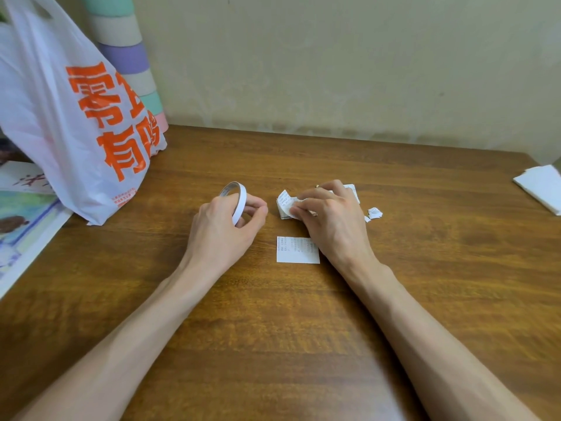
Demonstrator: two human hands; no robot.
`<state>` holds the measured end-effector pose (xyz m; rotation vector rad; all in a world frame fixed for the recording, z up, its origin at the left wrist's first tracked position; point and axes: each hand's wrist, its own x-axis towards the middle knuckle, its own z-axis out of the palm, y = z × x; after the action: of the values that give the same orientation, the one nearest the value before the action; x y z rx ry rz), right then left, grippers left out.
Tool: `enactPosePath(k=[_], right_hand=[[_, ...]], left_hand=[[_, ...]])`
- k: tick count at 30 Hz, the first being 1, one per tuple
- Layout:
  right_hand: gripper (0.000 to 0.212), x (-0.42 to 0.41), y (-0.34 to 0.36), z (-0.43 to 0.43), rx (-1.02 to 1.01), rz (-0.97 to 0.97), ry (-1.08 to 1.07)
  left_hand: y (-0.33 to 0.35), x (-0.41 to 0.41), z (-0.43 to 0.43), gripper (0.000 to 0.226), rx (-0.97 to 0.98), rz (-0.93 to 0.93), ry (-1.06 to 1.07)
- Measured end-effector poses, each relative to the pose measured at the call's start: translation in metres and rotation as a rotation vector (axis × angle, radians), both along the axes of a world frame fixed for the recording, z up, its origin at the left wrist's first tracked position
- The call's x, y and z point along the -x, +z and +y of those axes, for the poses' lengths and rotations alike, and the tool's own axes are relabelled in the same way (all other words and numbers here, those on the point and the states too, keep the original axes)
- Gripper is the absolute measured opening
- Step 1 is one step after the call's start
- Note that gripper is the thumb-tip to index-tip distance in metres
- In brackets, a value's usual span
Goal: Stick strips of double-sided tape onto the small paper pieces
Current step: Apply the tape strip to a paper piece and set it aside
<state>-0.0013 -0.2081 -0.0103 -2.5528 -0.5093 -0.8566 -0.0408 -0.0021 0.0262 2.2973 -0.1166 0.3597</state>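
On the wooden tabletop point(303, 329) the left hand point(226, 229) holds a thin white tape roll point(239, 197) upright, its fingers point(258, 208) and thumb curled round the ring, which stands just left of centre. The right hand point(331, 220) rests on a small heap of printed paper pieces point(284, 203), with its fingers point(306, 202) bent and pinching the top piece at the heap's right side. The heap lies just right of the roll, apart from it.

One flat rectangular piece point(296, 250) lies nearer the person, just beside the right wrist; whether tape is on it cannot be told. A few torn scraps point(375, 212) sit right of the right hand.

At far left a white plastic bag point(60, 117) with orange print stands on the tabletop, a stack of pastel rolls point(127, 53) behind it against the wall and printed sheets point(27, 220) beside it. A white folded sheet point(542, 186) lies at the right edge.
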Motion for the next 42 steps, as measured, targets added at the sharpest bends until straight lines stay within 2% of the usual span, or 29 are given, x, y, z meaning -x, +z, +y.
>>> enactPosePath(k=[6,8,10,11,14,15,17,18,23,30,35,39,42], right_hand=[[0.017,0.007,0.019,0.003,0.101,-0.293,0.178],[0.02,0.01,0.023,0.005,0.138,-0.318,0.214],[0.021,0.016,0.026,0.006,0.077,-0.249,0.232],[0.02,0.02,0.028,0.005,0.008,-0.152,0.233],[0.039,0.034,0.032,0.001,-0.31,0.256,0.163],[0.038,0.036,0.033,0.0,-0.415,0.38,0.15],[0.022,0.038,0.036,-0.002,-0.6,0.518,0.184],[0.017,0.04,0.036,-0.002,-0.668,0.537,0.196],[0.034,0.044,0.034,-0.001,-0.797,0.619,0.09],[0.014,0.047,0.039,-0.007,-0.839,0.606,0.064],[0.02,0.051,0.041,-0.009,-0.904,0.676,0.046],[0.03,0.052,0.044,-0.007,-0.842,0.683,0.015],[0.025,0.053,0.043,-0.008,-0.733,0.656,-0.026]], left_hand=[[0.002,0.0,0.001,0.038,0.193,0.136,-0.015],[0.001,0.0,0.0,0.032,0.268,0.167,-0.048],[-0.001,-0.002,0.002,0.021,0.319,0.158,-0.063],[-0.002,-0.002,0.003,0.017,0.34,0.161,-0.067],[0.001,0.001,0.001,0.006,0.386,0.181,-0.09],[0.002,0.002,0.0,0.004,0.394,0.183,-0.101],[0.004,0.005,-0.003,0.005,0.404,0.176,-0.138],[0.004,0.005,-0.003,0.006,0.406,0.172,-0.155],[0.001,0.005,-0.005,0.012,0.387,0.194,-0.173],[0.002,0.006,-0.007,0.012,0.328,0.191,-0.203],[0.003,0.006,-0.006,0.014,0.276,0.193,-0.184],[0.001,0.007,-0.007,0.015,0.227,0.18,-0.205],[0.0,0.006,-0.008,0.015,0.216,0.204,-0.225]])
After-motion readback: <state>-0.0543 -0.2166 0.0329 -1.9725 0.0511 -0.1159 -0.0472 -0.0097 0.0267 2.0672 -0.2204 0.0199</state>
